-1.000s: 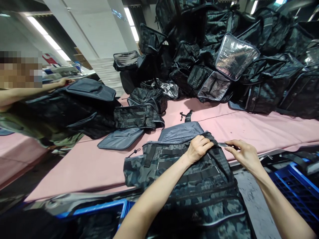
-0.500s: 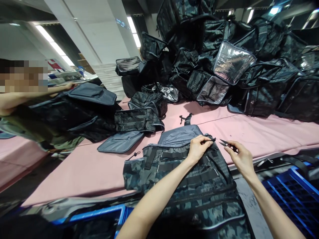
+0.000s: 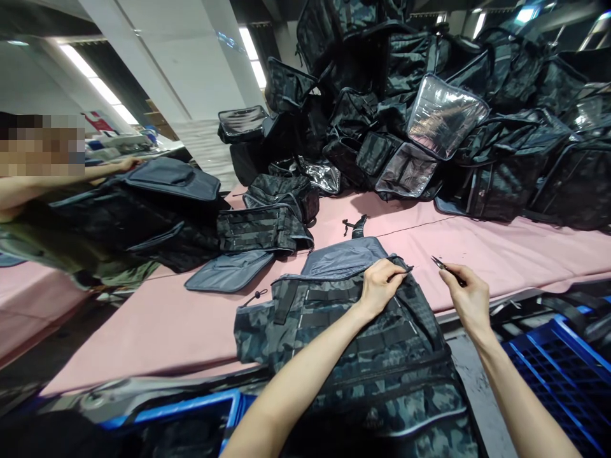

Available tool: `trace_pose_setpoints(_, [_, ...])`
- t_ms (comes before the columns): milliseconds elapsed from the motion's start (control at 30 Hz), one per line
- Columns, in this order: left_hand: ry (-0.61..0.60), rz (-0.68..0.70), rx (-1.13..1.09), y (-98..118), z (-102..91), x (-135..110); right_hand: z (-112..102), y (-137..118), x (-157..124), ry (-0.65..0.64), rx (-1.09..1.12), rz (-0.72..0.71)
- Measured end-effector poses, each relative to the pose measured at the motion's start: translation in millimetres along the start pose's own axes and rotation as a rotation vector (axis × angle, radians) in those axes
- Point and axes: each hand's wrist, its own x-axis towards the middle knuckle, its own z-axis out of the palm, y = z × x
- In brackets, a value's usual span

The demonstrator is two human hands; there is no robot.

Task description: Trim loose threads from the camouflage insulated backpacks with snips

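A dark camouflage backpack (image 3: pixel 353 343) lies in front of me, its grey-lined flap (image 3: pixel 341 254) folded open toward the far side. My left hand (image 3: pixel 382 283) pinches the edge of the backpack near its upper right corner, where a short dark end sticks out past the fingertips. To the right of that corner, my right hand (image 3: pixel 468 292) is closed around small thread snips (image 3: pixel 446 267). The snips' pointed blades face up and left, apart from the fabric. A small black strap piece (image 3: pixel 358 226) lies on the pink table cover beyond the flap.
A large pile of camouflage bags (image 3: pixel 429 114) fills the back of the pink table (image 3: pixel 501 248). Blue crates (image 3: pixel 563 356) stand at the lower right and lower left. On the left, a person (image 3: pixel 48 197) handles another bag (image 3: pixel 143 216). A white pillar (image 3: pixel 176 63) rises behind.
My right hand with the snips has moved right, away from the backpack corner, and the snips' blades look closer together. My left hand keeps its pinch in nearly the same place.
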Motion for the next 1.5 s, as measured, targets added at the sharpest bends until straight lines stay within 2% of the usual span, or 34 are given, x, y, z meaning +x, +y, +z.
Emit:
trace_pose_setpoints(67, [0.016,0.091,0.066,-2.9,1.2,-1.2,-1.7,-2.2,-3.9,-0.026,-0.018,-0.071])
trace_pose_setpoints(133, [0.003,0.162,0.151,-5.2,2.1,-2.1,-1.5,-8.2,-8.3,-0.045,-0.108,-0.214])
trace_pose_setpoints(200, [-0.026,0.231,0.253,-7.2,2.3,-3.0,-0.6,-13.6,-10.8,-0.016,-0.213,-0.319])
trace_pose_setpoints(333, [-0.053,0.366,0.414,-10.9,0.6,-3.7,-2.2,-15.2,-11.1,0.06,-0.284,-0.291])
trace_pose_setpoints(500, [-0.023,0.477,0.465,-12.4,-1.7,-2.4,-3.7,-17.6,-15.2,-0.025,-0.356,-0.382])
trace_pose_setpoints(600, [-0.074,0.463,0.454,-11.1,-2.0,-2.7,0.6,-16.1,-14.4,-0.042,-0.375,-0.313])
trace_pose_setpoints(667, [-0.098,0.38,0.388,-9.0,-1.0,-2.5,3.0,-11.1,-11.3,-0.061,-0.259,-0.173])
trace_pose_setpoints(700, [-0.098,0.29,0.323,-7.7,-0.2,-1.8,3.6,-8.1,-9.6,-0.065,-0.165,-0.102])
trace_pose_setpoints(767, [-0.09,0.001,0.131,-5.0,1.7,1.6,3.8,-2.8,-7.4,-0.067,0.023,-0.009])
trace_pose_setpoints(867, [-0.12,-0.487,-0.23,-2.1,3.6,9.4,3.6,-0.9,-8.4,-0.051,0.079,0.001])
trace_pose_setpoints(900, [-0.138,-0.598,-0.331,-1.4,3.8,11.8,4.3,-2.0,-9.6,-0.052,0.048,-0.013])
trace_pose_setpoints(967, [-0.152,-0.723,-0.478,-0.4,3.8,14.9,7.4,-5.7,-11.9,-0.042,-0.019,-0.066])
trace_pose_setpoints(1133, [-0.124,-0.774,-0.603,3.1,3.0,15.3,21.1,-11.9,-10.1,-0.002,-0.145,-0.224])
trace_pose_setpoints(1333, [-0.138,-0.772,-0.524,3.2,4.0,14.2,21.4,-3.9,-5.9,-0.009,0.032,0.054])
trace_pose_setpoints(1400, [-0.149,-0.755,-0.499,1.7,5.1,13.9,19.0,-4.5,-7.7,-0.036,0.057,0.024])
trace_pose_setpoints(1500, [-0.178,-0.686,-0.422,-0.5,5.8,13.1,18.0,-8.8,-10.2,-0.086,-0.056,-0.088])
